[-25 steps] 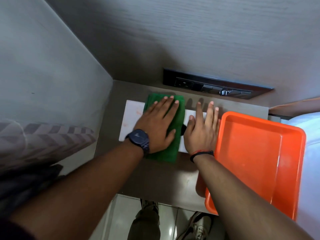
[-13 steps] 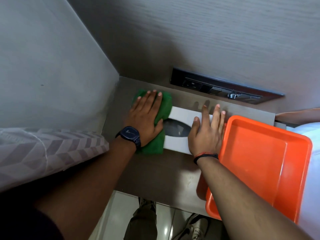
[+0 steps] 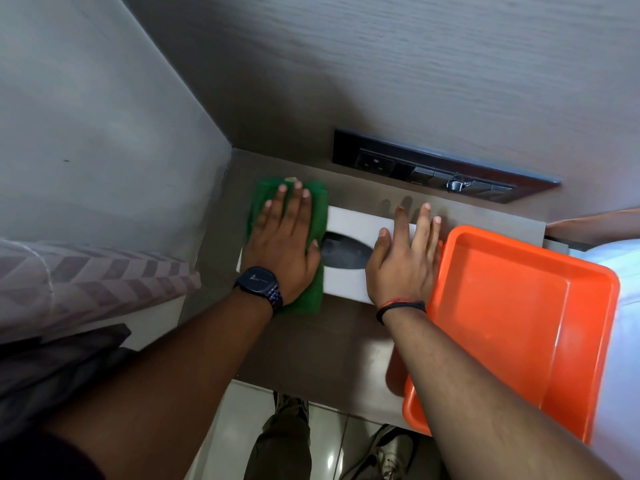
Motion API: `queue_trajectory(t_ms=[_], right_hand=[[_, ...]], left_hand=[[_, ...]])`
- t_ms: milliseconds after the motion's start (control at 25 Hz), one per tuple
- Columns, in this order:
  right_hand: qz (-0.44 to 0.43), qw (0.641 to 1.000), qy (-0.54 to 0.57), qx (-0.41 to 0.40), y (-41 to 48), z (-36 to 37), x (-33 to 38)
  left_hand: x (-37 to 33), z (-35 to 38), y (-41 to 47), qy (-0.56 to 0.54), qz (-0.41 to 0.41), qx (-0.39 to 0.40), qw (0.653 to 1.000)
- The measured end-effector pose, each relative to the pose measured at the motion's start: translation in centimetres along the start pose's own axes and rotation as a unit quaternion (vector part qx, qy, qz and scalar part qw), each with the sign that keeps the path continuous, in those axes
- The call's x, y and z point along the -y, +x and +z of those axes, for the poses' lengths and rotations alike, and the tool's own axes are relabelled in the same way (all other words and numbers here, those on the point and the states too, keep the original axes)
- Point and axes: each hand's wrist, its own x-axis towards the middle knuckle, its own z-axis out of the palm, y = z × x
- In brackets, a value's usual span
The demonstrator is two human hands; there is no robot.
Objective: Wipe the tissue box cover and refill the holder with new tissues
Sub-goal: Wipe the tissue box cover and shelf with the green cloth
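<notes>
On a wooden shelf [image 3: 311, 341], the left hand [image 3: 282, 252] presses a green cloth [image 3: 313, 216] flat against the white tissue box cover [image 3: 349, 223]; the right hand [image 3: 403, 263], open-palmed, steadies this light, likely slippery box beside an orange tray [image 3: 519, 306].

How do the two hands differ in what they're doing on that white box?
The left hand presses flat on a green cloth over the box's left end; the right hand lies bare on the white box at its right end, beside the orange tray. The left wrist wears a dark watch; the right wears a thin band. Both hands are open, palms down, fingers pointing to the wall.
</notes>
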Motion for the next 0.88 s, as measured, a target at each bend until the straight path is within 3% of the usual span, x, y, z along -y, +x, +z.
queue_trajectory(t_ms=[200, 400, 640, 880], right_hand=[[-0.003, 1.0, -0.009, 0.008, 0.0, -0.2, -0.1], [-0.004, 1.0, -0.007, 0.011, 0.0, -0.3, 0.0], [-0.008, 1.0, -0.006, 0.01, -0.1, -0.4, 0.1], [-0.009, 1.0, -0.02, 0.015, -0.1, -0.4, 0.0]], left_hand=[[3.2, -0.6, 0.4, -0.003, 0.071, 0.003, 0.997], [4.0, -1.2, 0.0, -0.047, -0.01, 0.009, 0.999], [-2.4, 0.6, -0.4, 0.014, 0.042, 0.013, 0.999], [0.9, 0.2, -0.2, -0.013, 0.018, -0.001, 1.0]])
